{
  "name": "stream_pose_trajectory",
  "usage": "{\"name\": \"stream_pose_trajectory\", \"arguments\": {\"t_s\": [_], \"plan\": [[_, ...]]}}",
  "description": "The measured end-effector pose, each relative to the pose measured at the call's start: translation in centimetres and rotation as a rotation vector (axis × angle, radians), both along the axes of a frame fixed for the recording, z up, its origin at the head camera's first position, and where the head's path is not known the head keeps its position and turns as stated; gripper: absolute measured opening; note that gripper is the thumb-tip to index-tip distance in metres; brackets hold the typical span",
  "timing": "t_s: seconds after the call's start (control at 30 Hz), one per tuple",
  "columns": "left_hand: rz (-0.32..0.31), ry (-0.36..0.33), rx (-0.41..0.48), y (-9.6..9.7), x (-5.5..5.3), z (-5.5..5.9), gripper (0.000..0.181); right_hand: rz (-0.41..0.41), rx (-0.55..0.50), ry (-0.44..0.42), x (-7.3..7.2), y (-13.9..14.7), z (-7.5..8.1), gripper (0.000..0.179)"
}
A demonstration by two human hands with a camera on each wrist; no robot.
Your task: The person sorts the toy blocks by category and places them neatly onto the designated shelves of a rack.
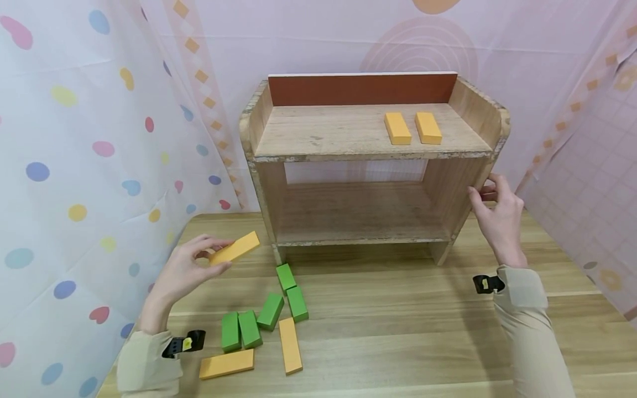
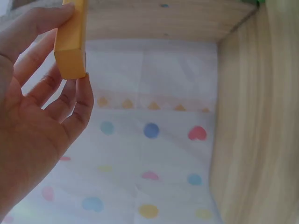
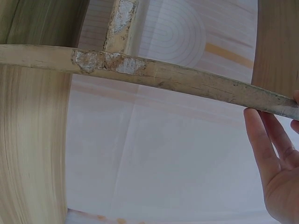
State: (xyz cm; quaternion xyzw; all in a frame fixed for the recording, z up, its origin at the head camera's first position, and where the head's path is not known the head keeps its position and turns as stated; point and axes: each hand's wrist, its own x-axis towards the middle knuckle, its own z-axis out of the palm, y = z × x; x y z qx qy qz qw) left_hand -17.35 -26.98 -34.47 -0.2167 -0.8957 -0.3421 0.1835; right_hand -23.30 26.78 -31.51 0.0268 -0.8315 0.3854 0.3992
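My left hand [image 1: 185, 268] holds a yellow-orange wooden block [image 1: 235, 248] above the table, pinched between thumb and fingers, one end pointing toward the shelf. In the left wrist view the same block [image 2: 71, 46] sits between the thumb and the curled fingers. On the right, my right hand [image 1: 500, 218] grips the front edge of the side panel of a small wooden shelf [image 1: 368, 213]. The right wrist view has the fingers [image 3: 261, 144] against the panel's outer face, with the thumb mostly cut off by the frame. Two yellow-orange blocks [image 1: 397, 129] lie on the shelf's top board, right of centre.
Several green blocks [image 1: 271, 311] lie on the table left of the middle, in front of the shelf's left leg. Two more yellow-orange blocks, one angled [image 1: 291, 345] and one crosswise [image 1: 226, 364], lie nearer me. Patterned cloth [image 1: 99, 166] hangs around the table.
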Motion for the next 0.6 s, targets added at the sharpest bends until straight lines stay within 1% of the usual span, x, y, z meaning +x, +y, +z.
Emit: {"name": "stream_pose_trajectory", "arguments": {"t_s": [0.13,0.37,0.6], "plan": [[-0.007,0.051,0.026,1.0,0.0,0.8,0.038,0.0,-0.003,-0.001,0.0,0.0,0.0,0.031],[0.0,0.12,0.055,2.7,-0.2,2.2,0.039,-0.005,-0.004,-0.014,0.1,-0.1,0.1,0.031],[-0.041,0.198,0.109,4.8,-0.8,3.0,0.039,-0.017,-0.004,-0.013,0.1,-0.2,0.1,0.031]]}}
